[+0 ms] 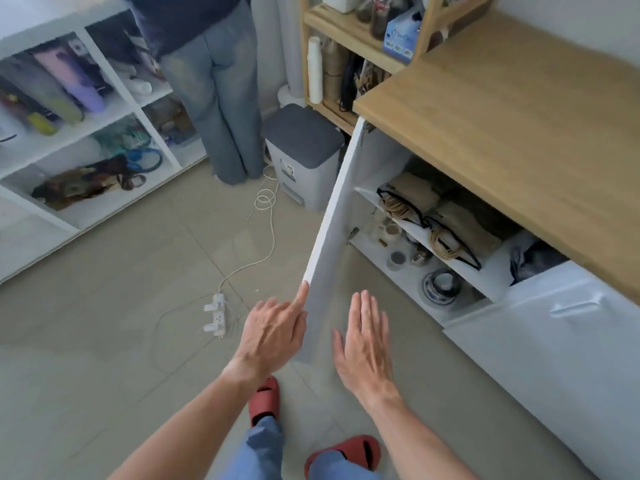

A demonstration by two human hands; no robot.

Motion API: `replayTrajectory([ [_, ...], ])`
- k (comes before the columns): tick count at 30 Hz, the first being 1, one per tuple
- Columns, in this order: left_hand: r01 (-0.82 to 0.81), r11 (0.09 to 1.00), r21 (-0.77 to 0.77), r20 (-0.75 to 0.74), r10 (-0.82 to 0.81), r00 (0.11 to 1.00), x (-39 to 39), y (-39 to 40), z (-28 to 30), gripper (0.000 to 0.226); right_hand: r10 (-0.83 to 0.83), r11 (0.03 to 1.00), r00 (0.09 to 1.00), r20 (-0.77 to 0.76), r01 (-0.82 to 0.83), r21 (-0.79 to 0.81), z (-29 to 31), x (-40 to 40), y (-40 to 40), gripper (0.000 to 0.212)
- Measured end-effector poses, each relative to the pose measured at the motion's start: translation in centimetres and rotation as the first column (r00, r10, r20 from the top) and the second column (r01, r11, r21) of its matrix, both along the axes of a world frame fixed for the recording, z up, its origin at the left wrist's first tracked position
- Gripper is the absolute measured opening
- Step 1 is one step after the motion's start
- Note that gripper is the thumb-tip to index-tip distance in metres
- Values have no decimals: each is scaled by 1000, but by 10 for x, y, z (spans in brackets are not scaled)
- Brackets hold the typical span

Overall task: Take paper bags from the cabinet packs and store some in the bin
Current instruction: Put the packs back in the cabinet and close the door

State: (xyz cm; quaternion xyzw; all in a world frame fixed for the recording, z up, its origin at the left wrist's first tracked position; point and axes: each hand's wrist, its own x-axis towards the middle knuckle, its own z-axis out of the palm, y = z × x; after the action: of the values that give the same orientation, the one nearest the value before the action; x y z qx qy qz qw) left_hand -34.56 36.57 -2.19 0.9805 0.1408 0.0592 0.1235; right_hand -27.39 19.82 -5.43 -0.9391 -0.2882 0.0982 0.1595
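While your left hand (273,332) rests an extended finger on the cabinet door (332,216) edge, gripping nothing, your right hand (363,344) hovers flat and empty. Paper bag packs (453,220) sit on the shelf, right of centre. Risk: unheld door drifts shut onto your reaching arm.

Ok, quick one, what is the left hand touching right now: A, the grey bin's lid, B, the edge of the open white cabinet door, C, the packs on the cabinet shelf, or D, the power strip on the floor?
B: the left hand has its index finger on the edge of the open cabinet door, clear of the other three.
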Motion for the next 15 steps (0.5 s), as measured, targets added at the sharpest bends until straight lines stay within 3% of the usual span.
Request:
replayTrajectory([
  [3, 58, 997, 51, 29, -60, 998, 31, -63, 1, 52, -131, 991, 991, 24, 131, -20, 3, 19, -56, 74],
  [10, 176, 982, 68, -58, -172, 983, 108, -169, 7, 56, -351, 936, 936, 19, 351, -8, 7, 65, -157, 72],
  [15, 318, 942, 107, -109, -307, 945, 177, -205, 10, 48, -494, 863, 866, 81, 477, 167, 19, 108, -205, 57],
])
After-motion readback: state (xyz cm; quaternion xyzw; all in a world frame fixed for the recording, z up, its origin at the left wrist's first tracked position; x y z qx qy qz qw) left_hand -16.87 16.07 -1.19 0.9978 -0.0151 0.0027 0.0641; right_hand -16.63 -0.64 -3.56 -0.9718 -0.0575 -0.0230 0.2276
